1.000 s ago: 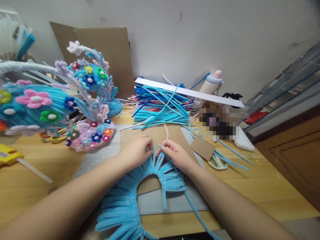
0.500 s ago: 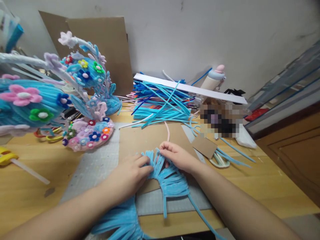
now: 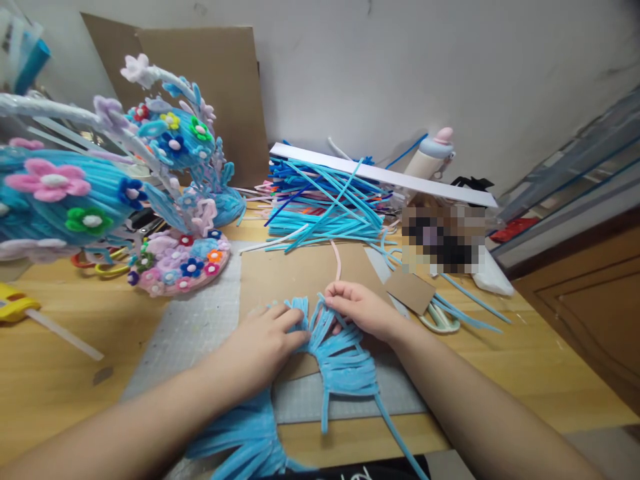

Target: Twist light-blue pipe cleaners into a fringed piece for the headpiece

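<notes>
A curved band of blue fuzzy pipe cleaners (image 3: pixel 350 370) lies over the cardboard sheet (image 3: pixel 280 273) and the grey cutting mat (image 3: pixel 200 333), its strips fanned outward. My left hand (image 3: pixel 275 340) rests on the band's middle, fingers curled down on the strips. At the upper edge, my right hand (image 3: pixel 360 307) pinches the end of one blue strip between thumb and fingers. A pink pipe cleaner (image 3: pixel 336 260) runs upward from beside my right fingers. The band's left part passes under my left forearm, and loose strips hang from its right end.
Behind the mat lies a pile of pipe cleaners (image 3: pixel 325 207) under a white strip (image 3: pixel 380 175). Left stand flower-covered ornaments (image 3: pixel 180 263), scissors (image 3: pixel 113 263) and a yellow glue gun (image 3: pixel 17 308). A bottle (image 3: pixel 430 157) and small cardboard piece (image 3: pixel 410 291) are on the right.
The view has shifted slightly. Both hands stay on the blue band in nearly the same pose, and the gap between strips near my right fingers looks a little wider.
</notes>
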`<state>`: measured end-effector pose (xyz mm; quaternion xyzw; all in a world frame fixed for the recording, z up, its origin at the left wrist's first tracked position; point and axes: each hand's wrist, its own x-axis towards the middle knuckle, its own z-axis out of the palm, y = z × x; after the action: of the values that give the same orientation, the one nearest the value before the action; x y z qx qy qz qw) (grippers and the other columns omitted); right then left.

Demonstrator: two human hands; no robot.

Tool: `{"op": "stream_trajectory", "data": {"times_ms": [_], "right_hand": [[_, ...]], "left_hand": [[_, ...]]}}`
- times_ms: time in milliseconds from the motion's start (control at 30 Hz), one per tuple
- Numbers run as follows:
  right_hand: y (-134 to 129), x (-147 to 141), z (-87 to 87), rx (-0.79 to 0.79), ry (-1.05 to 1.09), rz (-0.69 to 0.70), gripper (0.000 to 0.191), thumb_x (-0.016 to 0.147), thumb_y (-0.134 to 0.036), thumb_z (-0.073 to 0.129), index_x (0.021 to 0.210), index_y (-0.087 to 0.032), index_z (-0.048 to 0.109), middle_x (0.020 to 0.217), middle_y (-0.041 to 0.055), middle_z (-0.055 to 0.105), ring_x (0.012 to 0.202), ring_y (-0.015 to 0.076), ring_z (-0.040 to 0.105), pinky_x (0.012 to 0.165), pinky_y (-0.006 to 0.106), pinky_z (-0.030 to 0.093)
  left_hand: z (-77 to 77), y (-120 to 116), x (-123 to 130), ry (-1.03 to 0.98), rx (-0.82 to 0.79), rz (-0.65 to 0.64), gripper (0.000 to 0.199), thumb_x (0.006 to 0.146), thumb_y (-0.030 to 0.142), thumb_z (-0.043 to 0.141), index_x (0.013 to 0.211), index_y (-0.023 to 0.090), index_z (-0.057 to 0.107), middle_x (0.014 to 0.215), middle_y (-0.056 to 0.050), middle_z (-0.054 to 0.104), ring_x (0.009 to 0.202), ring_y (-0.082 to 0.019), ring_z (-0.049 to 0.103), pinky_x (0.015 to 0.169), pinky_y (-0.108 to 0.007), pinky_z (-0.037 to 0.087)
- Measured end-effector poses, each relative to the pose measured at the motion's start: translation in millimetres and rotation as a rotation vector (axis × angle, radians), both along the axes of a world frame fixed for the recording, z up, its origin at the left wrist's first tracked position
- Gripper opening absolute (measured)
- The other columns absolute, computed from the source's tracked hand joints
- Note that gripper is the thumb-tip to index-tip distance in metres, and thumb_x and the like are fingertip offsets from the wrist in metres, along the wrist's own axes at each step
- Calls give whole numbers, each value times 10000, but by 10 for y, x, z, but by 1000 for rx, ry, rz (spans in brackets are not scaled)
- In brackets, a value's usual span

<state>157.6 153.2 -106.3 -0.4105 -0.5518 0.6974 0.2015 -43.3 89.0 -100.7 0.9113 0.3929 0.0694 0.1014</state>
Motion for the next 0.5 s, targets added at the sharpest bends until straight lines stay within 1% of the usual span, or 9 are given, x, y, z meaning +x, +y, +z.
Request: {"op": "stream_trajectory", "data": {"times_ms": [167,300,433,500], "right_hand": [[9,11,-46,-77,88,-8,254,726,-385,599,766,-178,458,601,-44,586,509,94,579,561,257,516],[7,0,-70,-100,132,-12,265,723,-389,606,776,-185,444,651,-21,604,555,114,594,598,298,522],[7,-17,-63,-83,160,-66,298,702,-406,622,772,-197,422,635,-31,583,575,138,607,637,334,517],[17,-23,-66,-53,173,-93,297,708,-407,616,763,-199,412,659,-27,587,587,135,607,651,327,509]], "left_hand": [[27,12,-9,2,-23,2,281,830,148,405,996,276,593,959,-43,509,881,-189,465,734,-318,394],[61,-3,11,-13,-43,29,287,823,136,397,972,269,603,952,-47,510,877,-188,467,726,-315,397],[68,-3,56,-39,-44,77,281,795,131,423,986,248,593,943,-51,509,881,-193,468,750,-329,404],[75,19,75,-52,-38,94,299,793,134,416,1023,242,574,931,-50,514,872,-191,476,756,-333,408]]}}
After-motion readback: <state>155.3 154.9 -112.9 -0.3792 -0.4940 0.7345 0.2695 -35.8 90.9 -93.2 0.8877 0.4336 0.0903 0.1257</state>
